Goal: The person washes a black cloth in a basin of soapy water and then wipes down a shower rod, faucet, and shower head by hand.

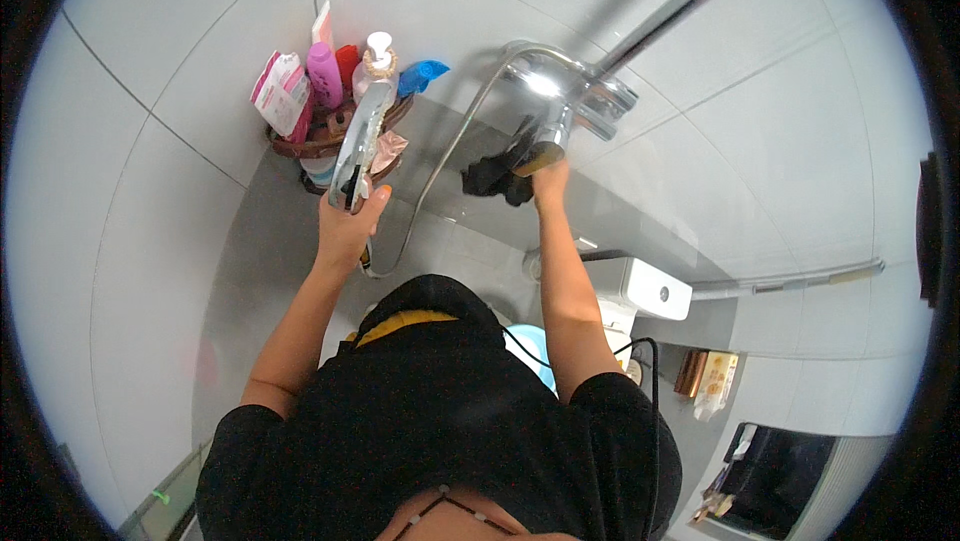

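Observation:
In my left hand (pixel 347 229) is a chrome shower head (pixel 362 143), held upright by its handle, with its side towards me. A metal shower hose (pixel 459 143) loops from below that hand up to the chrome shower mixer (pixel 559 83) on the wall. My right hand (pixel 551 179) is under the mixer's spout, its fingers mostly hidden. Against those fingers is a crumpled black cloth (pixel 495 177), which I seem to grip; a yellowish patch shows at the spout's end.
A brown corner basket (pixel 289 148) beyond the shower head holds a pump bottle (pixel 376 64), a purple bottle (pixel 325 75), a pink-white pouch (pixel 283 94) and a blue tube (pixel 422 77). A white toilet (pixel 645 289) and light-blue basin (pixel 529 349) are on the right. A black cable (pixel 655 421) crosses my shoulder.

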A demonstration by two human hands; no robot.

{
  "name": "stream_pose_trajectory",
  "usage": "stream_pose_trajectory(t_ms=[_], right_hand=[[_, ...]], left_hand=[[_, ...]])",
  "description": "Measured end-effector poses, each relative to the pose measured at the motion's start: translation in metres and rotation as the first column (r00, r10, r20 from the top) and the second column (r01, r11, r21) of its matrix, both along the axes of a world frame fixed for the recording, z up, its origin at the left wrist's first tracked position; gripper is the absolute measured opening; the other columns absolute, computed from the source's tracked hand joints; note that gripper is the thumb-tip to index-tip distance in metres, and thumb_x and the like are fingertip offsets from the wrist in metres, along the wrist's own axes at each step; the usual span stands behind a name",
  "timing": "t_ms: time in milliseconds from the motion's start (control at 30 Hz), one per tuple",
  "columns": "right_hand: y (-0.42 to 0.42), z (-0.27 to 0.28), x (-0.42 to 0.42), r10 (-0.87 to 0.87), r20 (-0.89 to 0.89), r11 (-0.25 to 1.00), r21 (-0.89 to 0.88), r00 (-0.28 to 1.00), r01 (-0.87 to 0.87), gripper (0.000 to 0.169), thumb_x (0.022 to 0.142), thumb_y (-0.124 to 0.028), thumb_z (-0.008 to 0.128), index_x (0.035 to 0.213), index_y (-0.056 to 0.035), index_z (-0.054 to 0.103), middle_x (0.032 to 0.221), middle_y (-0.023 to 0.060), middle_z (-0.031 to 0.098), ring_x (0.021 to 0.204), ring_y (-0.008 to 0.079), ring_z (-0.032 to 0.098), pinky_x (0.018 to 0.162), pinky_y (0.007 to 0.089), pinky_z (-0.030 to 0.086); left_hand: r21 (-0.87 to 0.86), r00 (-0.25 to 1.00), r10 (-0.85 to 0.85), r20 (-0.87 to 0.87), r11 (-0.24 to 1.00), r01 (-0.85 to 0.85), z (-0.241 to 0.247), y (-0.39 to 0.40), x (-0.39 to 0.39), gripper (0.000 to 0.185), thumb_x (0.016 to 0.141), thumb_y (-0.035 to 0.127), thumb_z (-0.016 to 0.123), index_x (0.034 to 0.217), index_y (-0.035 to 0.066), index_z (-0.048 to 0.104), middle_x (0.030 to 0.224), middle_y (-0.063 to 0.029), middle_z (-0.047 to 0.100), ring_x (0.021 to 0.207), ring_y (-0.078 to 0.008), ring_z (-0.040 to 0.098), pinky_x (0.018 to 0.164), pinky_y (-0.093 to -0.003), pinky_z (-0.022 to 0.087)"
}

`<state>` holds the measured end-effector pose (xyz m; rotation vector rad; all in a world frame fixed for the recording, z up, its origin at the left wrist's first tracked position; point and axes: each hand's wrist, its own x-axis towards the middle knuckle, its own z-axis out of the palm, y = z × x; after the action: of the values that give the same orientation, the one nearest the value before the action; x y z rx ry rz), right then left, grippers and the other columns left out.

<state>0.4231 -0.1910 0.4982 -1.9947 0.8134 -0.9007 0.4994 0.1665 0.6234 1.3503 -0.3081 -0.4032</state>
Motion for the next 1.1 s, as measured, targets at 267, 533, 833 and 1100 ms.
stream_pose_trajectory(t_ms=[267,533,833,1100], right_hand=[[0.064,0.019,-0.006,-0.200,0.335,0.818,0.574,0.921,-0.031,0.031,0.082,-0.006,0.062,0.110,-0.0002,0.053,0.100,0.0075,0.061,0.088,0.0208,0.060,0.076,0.0340,0.048],[0.054,0.067,-0.017,-0.122,0.557,0.803,0.542,0.821,-0.248,0.031,0.087,-0.008,0.057,0.117,-0.0014,0.051,0.104,0.0061,0.060,0.089,0.0184,0.059,0.075,0.0328,0.050],[0.059,0.073,0.027,0.052,0.273,0.998,-0.058,0.961,-0.037,0.053,0.076,-0.005,0.066,0.124,-0.0019,0.044,0.116,0.0104,0.051,0.104,0.0245,0.052,0.092,0.0353,0.040],[0.043,0.107,0.044,0.348,0.261,0.924,0.066,0.900,-0.376,0.048,0.071,-0.008,0.073,0.114,-0.0021,0.052,0.106,0.0096,0.059,0.092,0.0249,0.056,0.086,0.0347,0.044]], left_hand=[[-0.007,0.997,0.058,-0.047,0.998,-0.058,-0.008,-0.004,0.005,0.018,0.082,0.013,0.065,0.075,0.010,0.049,0.057,0.0061,0.043,0.046,-0.0024,0.037,0.043,-0.0193,0.029],[-0.001,0.999,0.024,-0.027,1.000,-0.024,-0.013,0.003,0.010,0.018,0.082,0.016,0.066,0.079,0.009,0.050,0.061,0.0053,0.046,0.048,-0.0021,0.039,0.043,-0.0196,0.030],[0.005,1.000,-0.018,-0.018,1.000,0.018,-0.017,-0.008,0.014,0.020,0.081,0.020,0.067,0.082,0.007,0.053,0.060,0.0045,0.047,0.048,-0.0030,0.041,0.043,-0.0201,0.032],[-0.026,1.000,0.017,0.009,1.000,-0.017,-0.028,-0.018,0.015,0.022,0.081,0.022,0.067,0.080,0.007,0.052,0.060,0.0048,0.047,0.048,-0.0029,0.041,0.043,-0.0195,0.031]])
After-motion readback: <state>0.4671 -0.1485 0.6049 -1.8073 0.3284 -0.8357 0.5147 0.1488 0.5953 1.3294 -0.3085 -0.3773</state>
